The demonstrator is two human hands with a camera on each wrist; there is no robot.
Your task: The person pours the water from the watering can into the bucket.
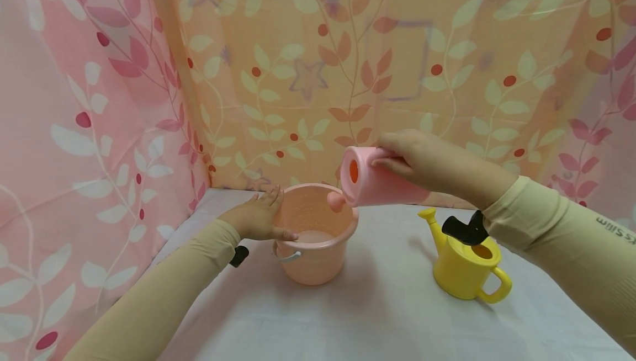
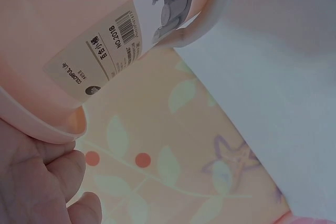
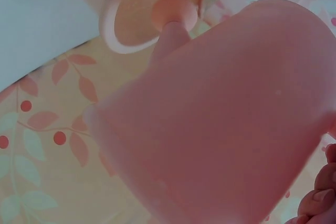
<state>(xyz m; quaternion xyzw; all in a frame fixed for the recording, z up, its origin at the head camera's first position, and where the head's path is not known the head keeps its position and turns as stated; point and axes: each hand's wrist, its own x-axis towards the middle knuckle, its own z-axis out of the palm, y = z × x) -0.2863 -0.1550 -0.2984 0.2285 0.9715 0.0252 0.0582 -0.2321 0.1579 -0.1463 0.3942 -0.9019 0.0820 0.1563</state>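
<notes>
A peach bucket (image 1: 318,267) with a light grey handle stands on the table. My left hand (image 1: 258,217) rests on its left rim, fingers stretched out and thumb along the near side. The left wrist view shows the bucket's outer wall with a printed label (image 2: 100,56). My right hand (image 1: 404,157) grips a pink watering can (image 1: 382,184) in the air, right of the bucket. The can is tilted to the left, its round spout head (image 3: 173,13) over the bucket's right rim. Whether water flows cannot be seen. Most right fingers are hidden behind the can in the head view.
A yellow watering can (image 1: 462,272) stands upright on the table at the right, below my right forearm, its spout to the left. The white-covered table (image 1: 377,317) meets leaf-patterned curtains (image 1: 278,74) at the back and left. Black mounts are strapped under both wrists.
</notes>
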